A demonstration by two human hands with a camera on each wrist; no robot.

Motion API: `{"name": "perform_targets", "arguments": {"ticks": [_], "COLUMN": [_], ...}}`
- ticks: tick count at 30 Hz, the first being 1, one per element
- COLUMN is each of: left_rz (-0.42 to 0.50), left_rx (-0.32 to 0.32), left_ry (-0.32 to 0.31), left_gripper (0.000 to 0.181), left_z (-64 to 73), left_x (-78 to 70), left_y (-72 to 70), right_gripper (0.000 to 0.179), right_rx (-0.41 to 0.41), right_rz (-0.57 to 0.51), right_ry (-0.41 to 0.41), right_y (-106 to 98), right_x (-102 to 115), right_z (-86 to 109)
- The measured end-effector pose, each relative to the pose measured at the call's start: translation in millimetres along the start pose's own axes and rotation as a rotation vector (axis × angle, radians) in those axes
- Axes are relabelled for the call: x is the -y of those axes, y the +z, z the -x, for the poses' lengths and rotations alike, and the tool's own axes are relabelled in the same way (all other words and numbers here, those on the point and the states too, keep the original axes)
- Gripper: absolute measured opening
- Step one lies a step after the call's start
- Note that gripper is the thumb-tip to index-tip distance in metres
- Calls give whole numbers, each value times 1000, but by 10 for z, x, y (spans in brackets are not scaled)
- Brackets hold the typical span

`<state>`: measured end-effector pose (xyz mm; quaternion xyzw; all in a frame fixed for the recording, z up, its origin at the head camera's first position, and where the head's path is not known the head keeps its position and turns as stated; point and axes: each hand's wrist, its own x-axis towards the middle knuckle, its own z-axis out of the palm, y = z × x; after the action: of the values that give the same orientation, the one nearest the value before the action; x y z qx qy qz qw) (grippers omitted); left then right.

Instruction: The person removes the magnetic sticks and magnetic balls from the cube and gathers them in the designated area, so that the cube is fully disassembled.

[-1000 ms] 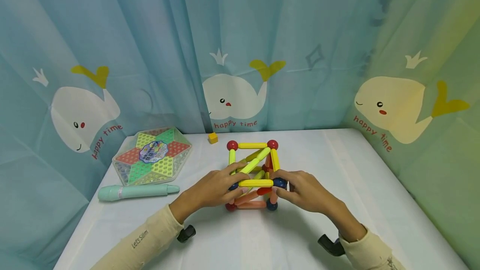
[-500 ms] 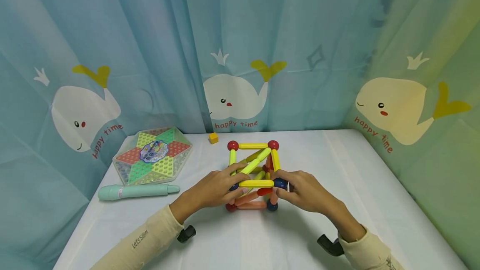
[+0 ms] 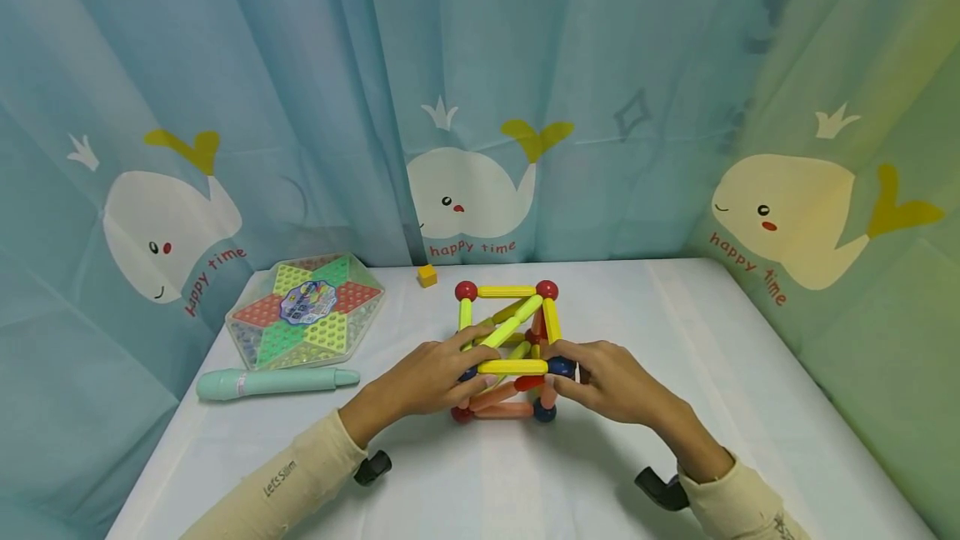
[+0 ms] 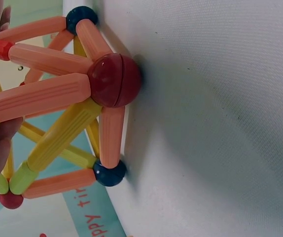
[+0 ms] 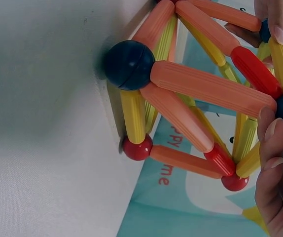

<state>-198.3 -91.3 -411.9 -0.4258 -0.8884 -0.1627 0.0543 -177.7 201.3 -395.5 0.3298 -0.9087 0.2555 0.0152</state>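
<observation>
A cube frame built from magnetic sticks and balls stands upright on the white-covered table in the head view. My left hand holds its near upper left corner, fingers around the navy ball and the stick ends there. At the near upper right corner, my right hand pinches another navy ball between thumb and fingers. Orange sticks form uprights and a lower edge, and diagonals brace the sides. A red ball and a navy ball mark the near lower corners.
To the left lie a hexagonal Chinese checkers board and a mint-green tapered tube. A small yellow cube sits near the table's back edge. Behind the table hangs a blue curtain printed with whales.
</observation>
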Motion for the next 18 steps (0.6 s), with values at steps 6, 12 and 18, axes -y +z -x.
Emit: {"name": "perform_targets", "arguments": {"ticks": [6, 12, 18], "left_rz": [-10, -10, 2], "left_rx": [-4, -8, -2], "left_ry": [-3, -3, -2], "left_gripper": [38, 38, 38], "left_z": [0, 1, 0], "left_x": [0, 0, 0], "left_y": [3, 8, 3], "right_gripper": [27, 27, 26], "right_rx": [0, -12, -14], "right_rz": [-9, -7, -7], "right_ry": [0, -10, -15], "right_y": [-7, -3, 2], "right_x": [-2, -9, -18], "right_z": [3, 9, 12]}}
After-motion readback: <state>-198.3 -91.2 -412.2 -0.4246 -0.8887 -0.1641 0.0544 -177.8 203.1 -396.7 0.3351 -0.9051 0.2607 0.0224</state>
